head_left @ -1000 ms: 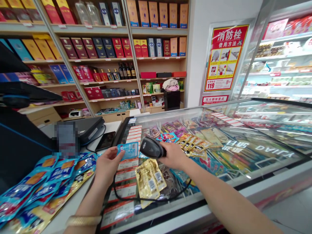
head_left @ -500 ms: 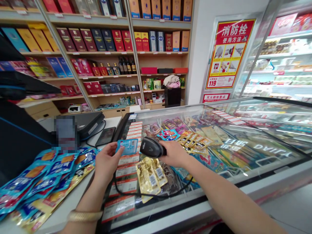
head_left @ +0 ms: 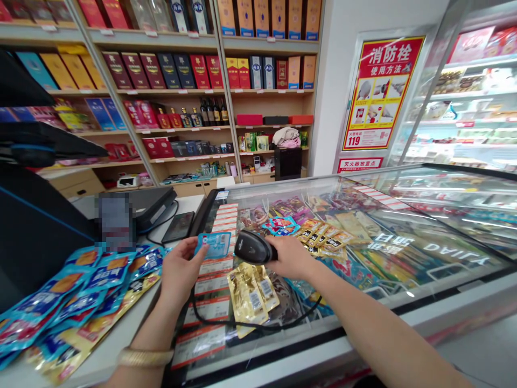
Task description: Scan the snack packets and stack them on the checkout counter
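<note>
Between thumb and fingers, my left hand (head_left: pixel 183 267) pinches a small blue snack packet (head_left: pixel 216 244) by its left end. My right hand (head_left: pixel 293 254) is wrapped round a black barcode scanner (head_left: pixel 253 248), whose head points toward the packet with a small gap between them. The scanner's black cable (head_left: pixel 258 326) loops over the freezer glass. Gold snack packets (head_left: pixel 251 295) with barcodes up lie on the glass below the scanner. Beyond my right hand rest blue-and-red packets (head_left: pixel 281 225) and a row of gold-and-brown packets (head_left: pixel 323 236).
A glass-topped freezer (head_left: pixel 278 364) fills the right front. On the counter at left lie several blue snack packets (head_left: pixel 97 280), a phone (head_left: pixel 179 226) and a black flat device (head_left: pixel 155 205). A dark monitor (head_left: pixel 24 226) stands at far left. Shelves of boxes (head_left: pixel 173 94) line the back.
The whole view has shifted slightly right and down. My hands, the blue packet and the scanner keep nearly the same positions relative to each other.
</note>
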A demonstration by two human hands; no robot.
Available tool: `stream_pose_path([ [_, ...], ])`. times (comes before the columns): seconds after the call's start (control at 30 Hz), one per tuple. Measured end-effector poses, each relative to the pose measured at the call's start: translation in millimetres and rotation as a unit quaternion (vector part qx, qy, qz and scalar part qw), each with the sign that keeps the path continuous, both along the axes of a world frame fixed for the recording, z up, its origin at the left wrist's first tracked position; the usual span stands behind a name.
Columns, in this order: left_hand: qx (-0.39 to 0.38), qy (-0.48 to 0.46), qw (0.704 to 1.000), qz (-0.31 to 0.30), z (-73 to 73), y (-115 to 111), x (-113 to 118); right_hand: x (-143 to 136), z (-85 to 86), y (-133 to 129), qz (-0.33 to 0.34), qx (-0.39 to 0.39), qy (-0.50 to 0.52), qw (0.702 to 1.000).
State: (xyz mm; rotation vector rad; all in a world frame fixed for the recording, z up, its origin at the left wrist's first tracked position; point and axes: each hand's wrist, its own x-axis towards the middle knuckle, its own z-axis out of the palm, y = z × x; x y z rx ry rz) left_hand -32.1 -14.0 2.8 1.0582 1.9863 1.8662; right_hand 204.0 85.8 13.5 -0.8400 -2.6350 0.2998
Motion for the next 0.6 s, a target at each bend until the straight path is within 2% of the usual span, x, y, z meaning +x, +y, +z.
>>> stream_pose_path([
  [0.6, 0.003, 0.004, 1.0, -0.01, -9.2, 2.6, -8.9, 0.0, 0.2, -2.3, 0.006, -0.006, -0.003, 1.0],
])
